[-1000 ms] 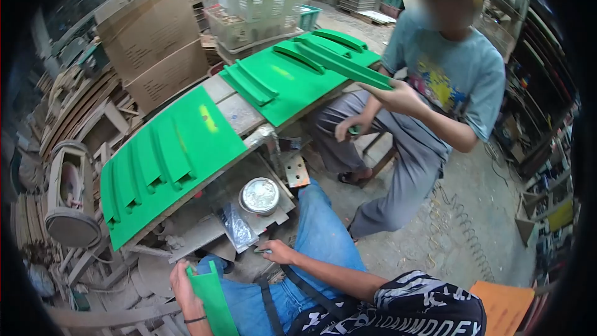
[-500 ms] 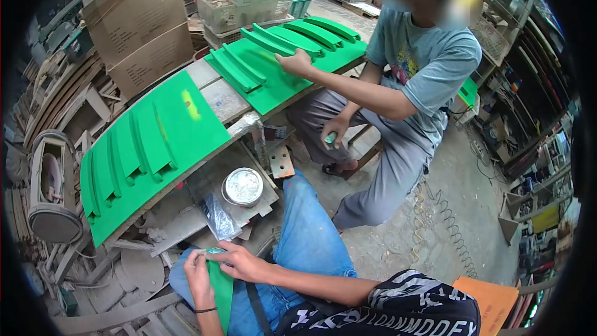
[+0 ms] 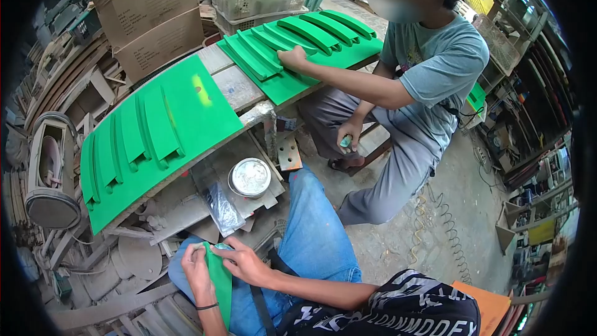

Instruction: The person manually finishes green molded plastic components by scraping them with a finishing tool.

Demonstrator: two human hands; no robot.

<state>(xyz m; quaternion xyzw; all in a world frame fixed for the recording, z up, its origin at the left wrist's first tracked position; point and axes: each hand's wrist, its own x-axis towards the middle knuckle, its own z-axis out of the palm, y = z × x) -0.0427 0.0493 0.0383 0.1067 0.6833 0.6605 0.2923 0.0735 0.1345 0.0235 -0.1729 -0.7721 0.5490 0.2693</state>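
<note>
Over my lap, my left hand grips the upper end of a flat green piece with fingers closed. My right hand is at the same end, its fingers bent around a small crumpled teal pad that touches the green piece. What the pad is made of cannot be made out. On the bench ahead lies a green panel with several curved green slats on its left part and a yellow patch near its upper right corner.
Across from me sits a person, one hand at the slats on a second green panel, the other holding a small greenish piece. Below the bench are a white-lidded bucket and a plastic bag. Cardboard and crates stand behind.
The view has shifted slightly. The other person's slat, raised and slanted before, now lies alongside the others. My right fingers and the pad have shifted a little on the green piece.
</note>
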